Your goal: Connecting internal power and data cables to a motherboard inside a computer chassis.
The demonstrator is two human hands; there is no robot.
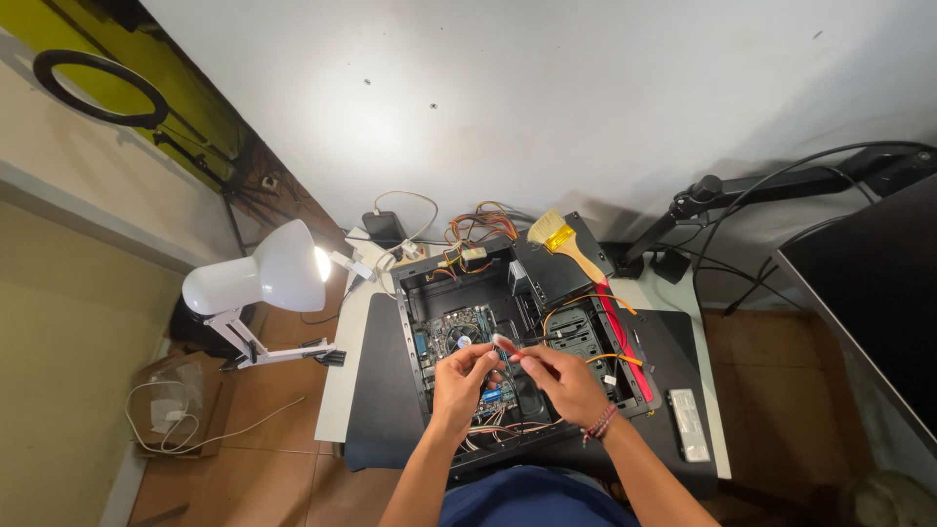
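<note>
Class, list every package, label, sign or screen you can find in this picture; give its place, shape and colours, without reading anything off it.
Monitor: right edge, on an arm mount, large flat rectangle, dark and unlit.
Cardboard box: on the floor lower left, brown, open, white cable inside.
Flat packet: on the black mat right of the open computer case, long grey-white rectangle; too small to tell more.
No signs visible.

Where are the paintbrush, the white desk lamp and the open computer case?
Paintbrush (571, 249), head view, on its wooden handle.
White desk lamp (262, 273), head view, on its shade.
Open computer case (412, 337), head view, on its left wall.
</note>
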